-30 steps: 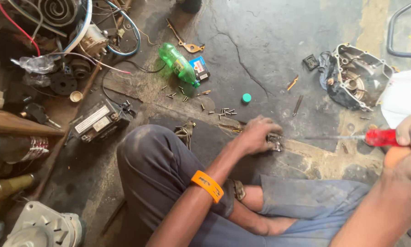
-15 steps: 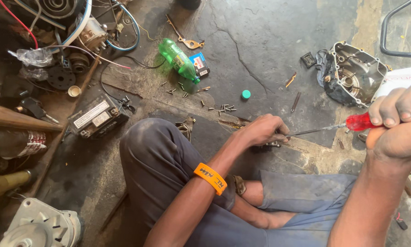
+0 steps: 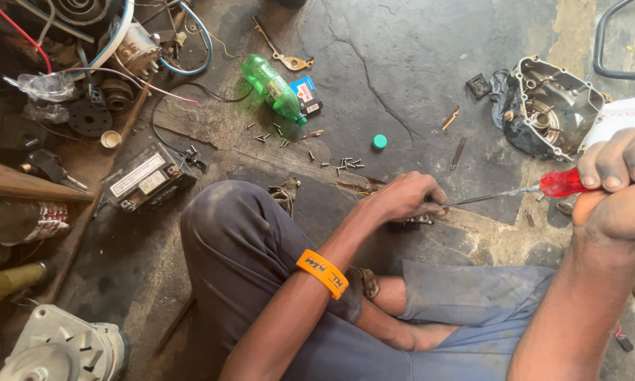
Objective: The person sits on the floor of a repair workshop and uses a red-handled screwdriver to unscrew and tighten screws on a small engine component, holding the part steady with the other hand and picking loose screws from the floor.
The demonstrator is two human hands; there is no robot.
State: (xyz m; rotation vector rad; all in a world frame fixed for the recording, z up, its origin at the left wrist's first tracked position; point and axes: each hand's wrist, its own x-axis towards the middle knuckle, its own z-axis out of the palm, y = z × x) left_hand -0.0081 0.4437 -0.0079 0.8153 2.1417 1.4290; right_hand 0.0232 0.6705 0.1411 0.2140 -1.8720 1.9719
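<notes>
Screwdriver (image 3: 522,190) work is what we see from the head camera: a long steel shaft with a red handle, reaching from the right edge of the picture across to a small dark metal part (image 3: 417,220) on the stained floor, just ahead of our crossed legs. Our right hand (image 3: 621,187) is wrapped shut around the red handle, fingers curled over the top of it. Our left hand (image 3: 402,199) is pressed down over the small part, fingers closed on it, so most of the part is hidden (we cannot tell whether the tip sits in a screw head or beside one).

To do this step well, we judge that the left hand should pin the part flat against the floor so it cannot spin, with fingertips kept out of the line of the shaft. The shaft lies at a low slant; bringing the handle more in line with the screw would lessen the chance of the tip slipping out and jabbing the holding hand. Steady push along the shaft, then turn.

Around us lie loose screws (image 3: 345,164), a green bottle cap (image 3: 379,142), a green plastic bottle (image 3: 273,88) on its side, an open engine cover (image 3: 550,106) at upper right and a black boxy unit (image 3: 146,178) at left.
</notes>
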